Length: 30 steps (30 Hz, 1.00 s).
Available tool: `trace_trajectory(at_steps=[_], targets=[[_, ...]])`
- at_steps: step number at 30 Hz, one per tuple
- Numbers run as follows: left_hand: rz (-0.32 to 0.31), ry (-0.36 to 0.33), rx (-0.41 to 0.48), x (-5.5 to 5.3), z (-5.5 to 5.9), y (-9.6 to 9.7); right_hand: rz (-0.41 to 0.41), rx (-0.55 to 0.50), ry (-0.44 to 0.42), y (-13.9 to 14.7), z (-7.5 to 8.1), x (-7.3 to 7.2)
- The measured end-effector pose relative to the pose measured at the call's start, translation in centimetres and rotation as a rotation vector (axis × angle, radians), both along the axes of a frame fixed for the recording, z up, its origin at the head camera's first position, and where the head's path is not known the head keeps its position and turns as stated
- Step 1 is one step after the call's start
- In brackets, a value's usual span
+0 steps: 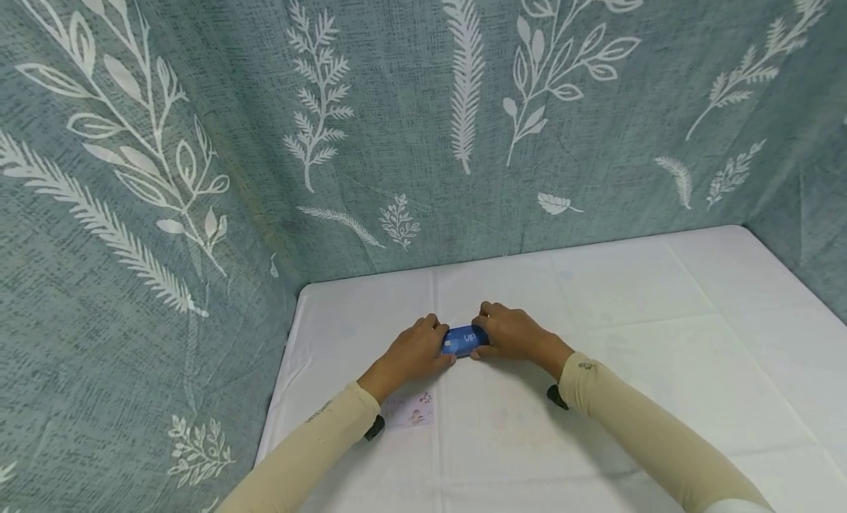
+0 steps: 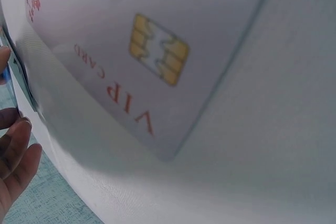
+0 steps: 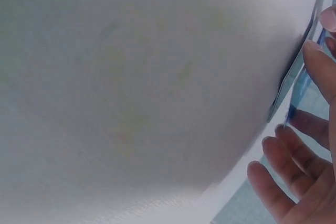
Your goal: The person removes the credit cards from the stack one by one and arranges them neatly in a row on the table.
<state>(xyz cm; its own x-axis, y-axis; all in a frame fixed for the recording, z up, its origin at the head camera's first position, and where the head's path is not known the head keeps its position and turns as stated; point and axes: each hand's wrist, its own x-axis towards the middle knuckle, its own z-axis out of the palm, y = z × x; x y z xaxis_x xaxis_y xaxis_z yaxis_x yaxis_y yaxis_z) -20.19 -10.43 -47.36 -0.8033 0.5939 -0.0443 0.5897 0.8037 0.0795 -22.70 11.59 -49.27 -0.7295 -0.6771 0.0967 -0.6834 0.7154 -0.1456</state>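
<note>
A blue card [image 1: 461, 341] marked "VIP" is between my two hands on the white table. My left hand [image 1: 413, 349] pinches its left end, and my right hand [image 1: 517, 338] pinches the right end. From the right wrist, the blue card [image 3: 298, 95] appears nearly edge-on, with thumb and index finger at it and the other fingers loosely bent. Just beside it is another thin, flat edge [image 3: 281, 94], perhaps a second card; its face is hidden. Below my left wrist lies a pale pink card [image 1: 412, 411]; its gold chip and red "VIP CARD" lettering show in the left wrist view.
A white cloth covers the table [image 1: 635, 366]. Green-grey curtains [image 1: 397, 116] with white leaf prints hang behind it and at both sides. Dark wrist cameras [image 1: 557, 397] sit under both forearms, close to the cloth.
</note>
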Motion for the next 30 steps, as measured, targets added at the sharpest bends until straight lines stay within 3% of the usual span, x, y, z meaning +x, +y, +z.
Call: trace_trajectory(at_steps=[30], targets=[[-0.001,0.030,-0.002,1.2,0.0,-0.7,0.029,-0.009,0.000,-0.4,0.5,0.9]])
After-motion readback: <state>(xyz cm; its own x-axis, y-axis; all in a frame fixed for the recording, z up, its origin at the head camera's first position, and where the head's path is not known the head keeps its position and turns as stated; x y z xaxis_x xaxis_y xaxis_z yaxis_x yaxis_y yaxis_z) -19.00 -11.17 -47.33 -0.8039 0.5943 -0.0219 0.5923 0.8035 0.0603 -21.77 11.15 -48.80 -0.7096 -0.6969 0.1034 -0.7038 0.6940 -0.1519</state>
